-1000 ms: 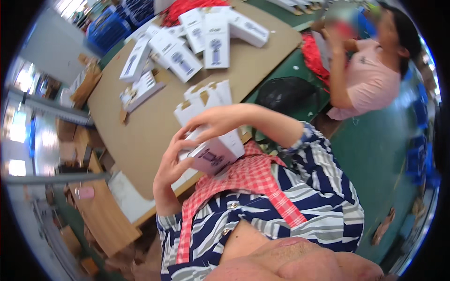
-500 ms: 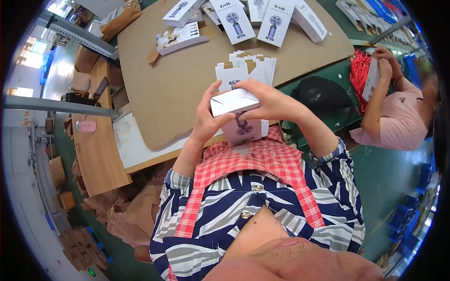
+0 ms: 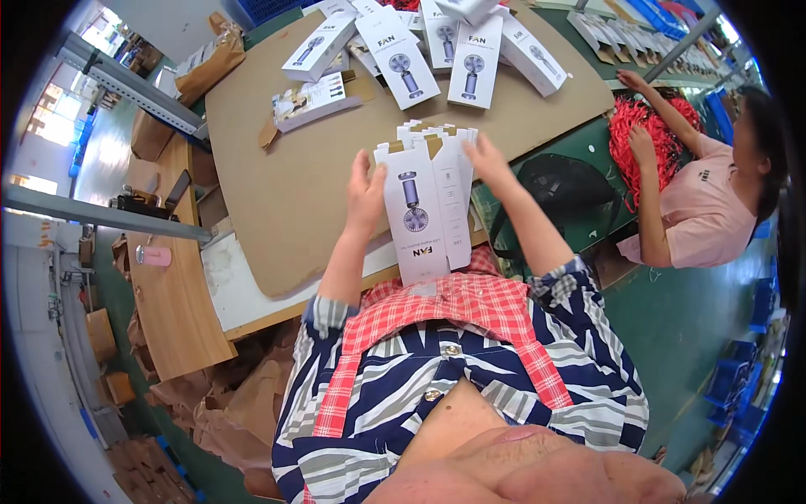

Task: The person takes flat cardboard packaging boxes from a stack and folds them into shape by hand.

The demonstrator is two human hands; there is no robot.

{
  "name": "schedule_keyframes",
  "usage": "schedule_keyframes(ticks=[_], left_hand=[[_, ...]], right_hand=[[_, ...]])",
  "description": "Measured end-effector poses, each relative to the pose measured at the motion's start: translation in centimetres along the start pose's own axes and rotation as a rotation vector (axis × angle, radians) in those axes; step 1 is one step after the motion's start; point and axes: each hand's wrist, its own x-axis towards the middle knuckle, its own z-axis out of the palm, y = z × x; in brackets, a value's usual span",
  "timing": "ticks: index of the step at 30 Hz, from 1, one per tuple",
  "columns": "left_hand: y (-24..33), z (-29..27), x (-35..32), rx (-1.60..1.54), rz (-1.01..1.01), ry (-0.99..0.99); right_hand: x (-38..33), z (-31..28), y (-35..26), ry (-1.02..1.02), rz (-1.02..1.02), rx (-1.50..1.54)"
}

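Stack of flat white cartons (image 3: 420, 202) sits between the two grips, upper part over the near desk edge, lower end up against the checked apron (image 3: 445, 307). Left grip (image 3: 366, 191): fingers apart, beside the left edge, not clamped. Right grip (image 3: 489, 164): blurred, fingers look apart, near the upper right corner; can't tell if it touches.

Handling, my read: light, thin card. Stiff along the folds, floppy across wide panels. Smooth print, so sheets likely slide on each other. Tabs at the top end look easy to bend or crease. Best hold: both long edges, palms flat, light squeeze; stay off the tabs.

Desk (image 3: 252, 176) ahead of the grips has a flat brown top, bare patch left of the left grip. Pile of made-up white boxes (image 3: 472, 74) straight ahead, well apart from both grips. One printed box (image 3: 312, 106) lies ahead and left of the left grip, looks open at one end.

Right of the right grip: black bag (image 3: 567, 189), then red strips (image 3: 655, 126) with a co-worker (image 3: 701, 197) reaching over them. Far left of the left grip: wooden side desk (image 3: 176, 323) with a pink cup (image 3: 154, 255).
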Motion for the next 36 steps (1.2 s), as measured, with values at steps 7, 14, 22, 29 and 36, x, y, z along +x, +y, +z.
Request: schedule_keyframes(ticks=[7,14,22,29,36], left_hand=[[2.1,1.6,-1.3,0.303,0.198,-0.04],[8.0,-3.8,-5.6,-0.295,-0.018,-0.5],[8.8,-2.8,-6.0,-0.551,0.026,-0.477],[7.4,-0.7,-6.2,-0.692,-0.168,-0.259],[7.9,-2.2,-5.5,-0.624,-0.273,-0.25]], right_hand=[[-4.3,3.7,-3.8,0.16,-0.299,-0.366],[-7.8,0.7,-10.2,-0.364,-0.17,0.292],[-11.2,1.2,-14.1,-0.612,-0.496,0.558],[-8.8,2.1,-13.2,-0.546,0.067,0.44],[-8.6,1.6,-12.4,-0.685,0.059,0.668]])
